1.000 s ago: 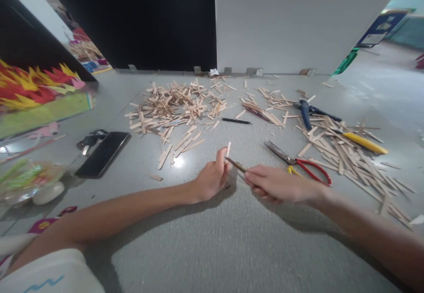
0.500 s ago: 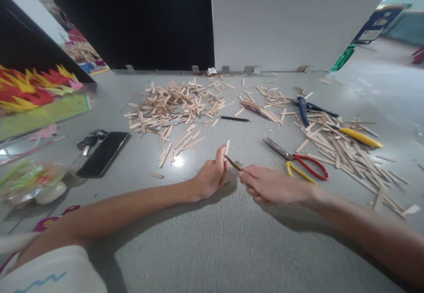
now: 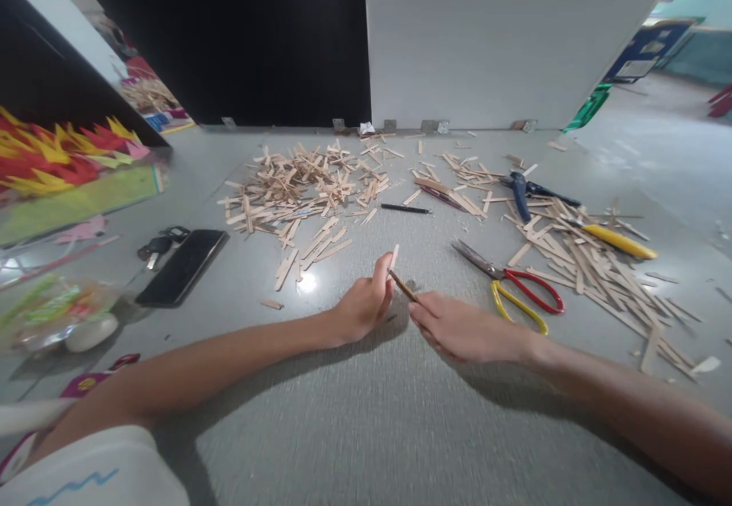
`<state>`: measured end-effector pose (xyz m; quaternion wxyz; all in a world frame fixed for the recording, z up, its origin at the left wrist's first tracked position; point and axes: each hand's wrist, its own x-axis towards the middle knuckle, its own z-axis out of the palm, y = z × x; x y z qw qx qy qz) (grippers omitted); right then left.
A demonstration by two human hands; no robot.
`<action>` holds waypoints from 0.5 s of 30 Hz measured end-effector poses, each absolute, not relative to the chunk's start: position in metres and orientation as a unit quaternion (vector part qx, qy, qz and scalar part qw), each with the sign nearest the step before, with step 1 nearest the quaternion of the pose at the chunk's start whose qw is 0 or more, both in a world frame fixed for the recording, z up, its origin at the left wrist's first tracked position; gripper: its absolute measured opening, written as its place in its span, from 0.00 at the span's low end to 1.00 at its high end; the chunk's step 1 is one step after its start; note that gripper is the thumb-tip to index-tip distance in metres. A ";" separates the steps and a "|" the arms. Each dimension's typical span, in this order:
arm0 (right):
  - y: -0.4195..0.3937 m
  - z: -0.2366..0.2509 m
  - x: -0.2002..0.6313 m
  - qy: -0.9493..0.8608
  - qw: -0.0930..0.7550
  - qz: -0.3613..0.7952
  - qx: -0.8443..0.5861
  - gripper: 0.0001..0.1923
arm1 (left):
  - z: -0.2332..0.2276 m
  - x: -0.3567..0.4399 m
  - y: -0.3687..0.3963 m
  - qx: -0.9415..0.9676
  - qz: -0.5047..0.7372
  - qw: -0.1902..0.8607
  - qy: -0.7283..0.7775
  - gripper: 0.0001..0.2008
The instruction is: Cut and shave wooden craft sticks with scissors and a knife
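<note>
Near the middle of the grey floor (image 3: 343, 430), my left hand (image 3: 363, 309) pinches a small pale stick (image 3: 395, 256), nearly upright; my right hand (image 3: 460, 329) clasps a thin brown rod (image 3: 405, 286), its tip at the stick's lower part. Scissors (image 3: 496, 272) lie just beyond my right hand; towards the floor's far edge, left of centre, wooden sticks (image 3: 303, 174) are heaped.

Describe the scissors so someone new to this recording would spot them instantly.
Start at the pale panel at the back and come down toward the person's right hand. Just beyond its wrist lie the scissors, left of the right-hand heap of sticks. One handle loop is red, the other yellow, unlike the neighbouring yellow-handled tool.
</note>
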<state>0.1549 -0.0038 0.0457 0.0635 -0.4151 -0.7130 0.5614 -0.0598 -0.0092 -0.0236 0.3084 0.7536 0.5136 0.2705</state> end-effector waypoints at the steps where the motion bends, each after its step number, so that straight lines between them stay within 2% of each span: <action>1: -0.005 0.043 0.155 -0.742 0.057 0.510 -0.430 0.15 | -0.023 -0.060 -0.009 0.747 0.272 0.323 0.513 0.27; 4: 0.004 0.045 0.163 -0.831 0.031 0.301 -0.467 0.06 | -0.020 -0.060 -0.010 0.743 0.300 0.374 0.467 0.34; 5: 0.009 0.048 0.167 -0.846 0.035 0.245 -0.473 0.08 | -0.019 -0.061 -0.010 0.743 0.322 0.383 0.445 0.35; 7: 0.020 0.055 0.175 -0.854 0.048 0.206 -0.475 0.13 | -0.018 -0.062 -0.009 0.728 0.380 0.375 0.429 0.35; 10: 0.031 0.070 0.184 -0.859 0.042 0.234 -0.454 0.17 | -0.017 -0.063 -0.006 0.695 0.435 0.340 0.461 0.32; 13: 0.029 0.087 0.184 -0.830 0.008 0.327 -0.451 0.20 | -0.014 -0.063 -0.003 0.714 0.392 0.339 0.471 0.31; 15: 0.026 0.095 0.183 -0.802 -0.008 0.395 -0.449 0.18 | -0.013 -0.062 -0.003 0.743 0.349 0.349 0.452 0.28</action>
